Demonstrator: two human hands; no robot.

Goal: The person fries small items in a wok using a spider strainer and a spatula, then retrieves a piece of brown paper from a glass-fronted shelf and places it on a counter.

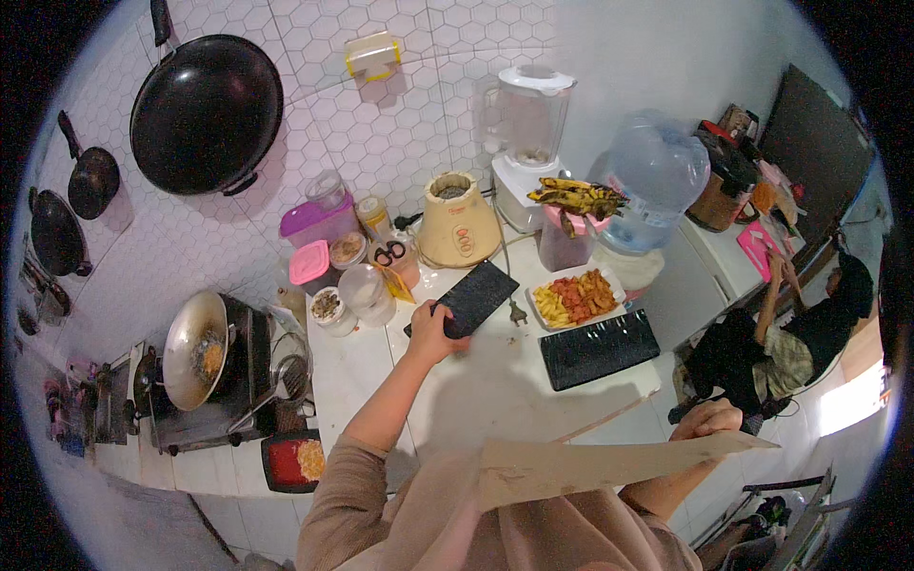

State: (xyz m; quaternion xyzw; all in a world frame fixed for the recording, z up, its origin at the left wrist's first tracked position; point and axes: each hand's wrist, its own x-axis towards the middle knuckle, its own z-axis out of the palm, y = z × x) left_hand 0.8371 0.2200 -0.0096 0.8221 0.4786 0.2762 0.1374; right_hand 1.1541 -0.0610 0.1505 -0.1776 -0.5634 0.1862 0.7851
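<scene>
My left hand (432,332) grips the near left end of a black rectangular plate (482,296), which lies slanted over the white tiled counter (364,385). Out to the right, my right hand (707,419) holds a long brown sheet of cardboard or stiff paper (607,467) by its far edge. That sheet spans the front of my body. A second black rectangular plate (600,350) rests on the counter near its right edge. Just behind it stands a white tray (532,303) of fries, a red food and browned fried pieces.
Behind the plates stand a cream blender base (460,221), a white blender (532,135) and bananas (575,196) on a pink-lidded container. Left are several jars (368,292) and a wok (193,350) on the stove. A power plug (518,314) lies loose. A person (792,335) works at right.
</scene>
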